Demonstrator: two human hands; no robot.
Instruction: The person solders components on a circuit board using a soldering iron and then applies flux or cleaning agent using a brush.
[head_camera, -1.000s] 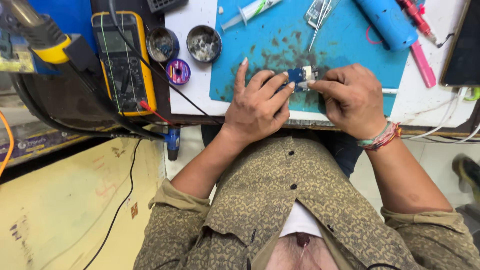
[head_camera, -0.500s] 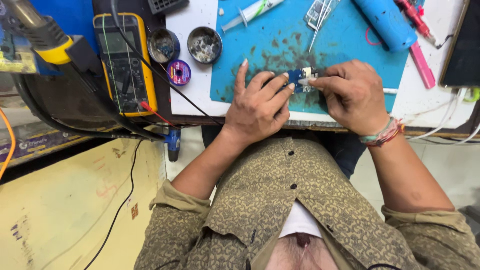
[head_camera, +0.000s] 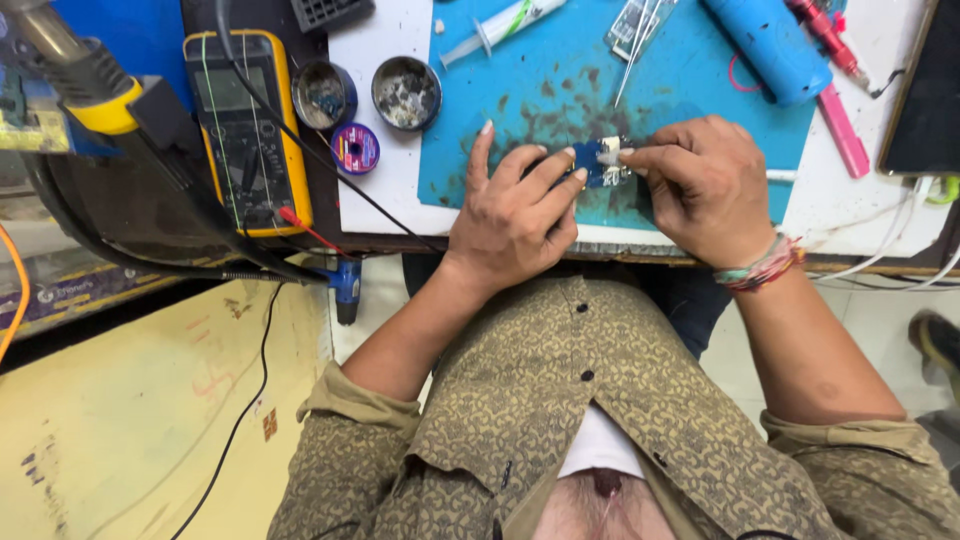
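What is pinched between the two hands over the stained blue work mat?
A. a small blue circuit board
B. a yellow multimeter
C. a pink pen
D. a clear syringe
A: the left hand and right hand both grip a small blue circuit board just above the stained blue work mat.

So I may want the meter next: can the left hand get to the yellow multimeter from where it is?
Probably yes. The left hand rests on the blue mat, pinching the small blue circuit board. The yellow multimeter lies further left; only its thin leads cross between. The hand would have to let go first.
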